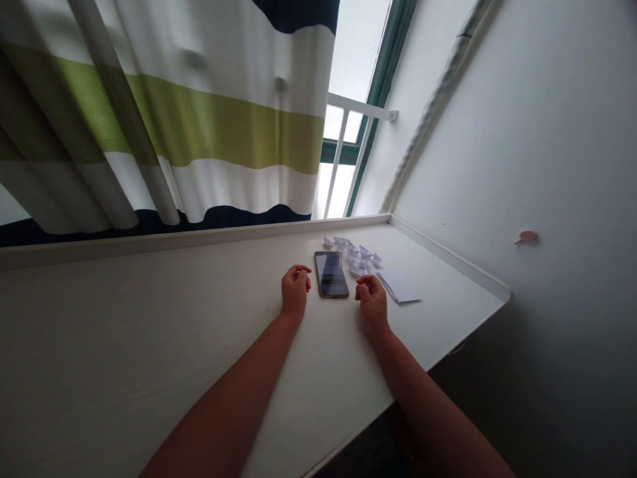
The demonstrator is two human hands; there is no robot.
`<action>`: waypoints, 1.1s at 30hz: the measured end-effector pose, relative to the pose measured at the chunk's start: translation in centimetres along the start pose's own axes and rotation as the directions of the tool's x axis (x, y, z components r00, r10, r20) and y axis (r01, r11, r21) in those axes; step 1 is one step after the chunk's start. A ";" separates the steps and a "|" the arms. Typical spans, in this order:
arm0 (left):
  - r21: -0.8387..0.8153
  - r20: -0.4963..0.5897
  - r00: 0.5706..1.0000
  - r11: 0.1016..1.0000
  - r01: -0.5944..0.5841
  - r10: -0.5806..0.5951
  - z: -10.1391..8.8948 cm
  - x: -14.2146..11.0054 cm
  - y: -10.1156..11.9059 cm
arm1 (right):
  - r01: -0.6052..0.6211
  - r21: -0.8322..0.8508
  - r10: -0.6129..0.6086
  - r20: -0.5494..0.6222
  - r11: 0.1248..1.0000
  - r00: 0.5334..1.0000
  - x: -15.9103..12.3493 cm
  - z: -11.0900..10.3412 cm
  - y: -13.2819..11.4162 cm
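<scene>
My left hand [295, 289] rests on the white table just left of a smartphone [332, 275], its fingers curled in with nothing visible in them. On the phone's other side lies my right hand [371, 299], also loosely closed and showing nothing held. Neither hand touches the phone, which lies flat with its screen up. Behind the phone and my right hand sits a cluster of several small folded paper boats [362, 255]. A small stack of white paper sheets [402, 287] lies to the right of my right hand.
The white table [149, 318] has a raised rim along its back and right sides. A striped curtain [223, 126] hangs behind it, beside a window with a white railing [361, 106]. A pink sticker-like piece [528, 236] is on the right wall.
</scene>
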State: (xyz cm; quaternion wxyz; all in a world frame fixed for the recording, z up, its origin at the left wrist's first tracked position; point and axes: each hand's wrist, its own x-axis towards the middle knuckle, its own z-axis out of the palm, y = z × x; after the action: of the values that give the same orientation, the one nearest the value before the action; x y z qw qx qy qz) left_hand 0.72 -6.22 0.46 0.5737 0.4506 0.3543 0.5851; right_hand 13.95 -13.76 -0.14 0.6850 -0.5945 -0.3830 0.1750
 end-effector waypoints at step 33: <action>-0.044 -0.009 0.999 0.999 0.031 -0.032 0.0 0.0 0.2 | -0.015 0.058 0.017 -0.036 0.998 0.999 0.0 -0.1 0.1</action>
State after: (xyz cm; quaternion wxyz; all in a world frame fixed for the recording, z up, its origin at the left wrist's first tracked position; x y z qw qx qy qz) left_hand 0.62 -6.27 0.63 0.5907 0.4295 0.3513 0.5858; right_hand 14.08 -13.79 -0.25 0.7073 -0.5806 -0.3605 0.1807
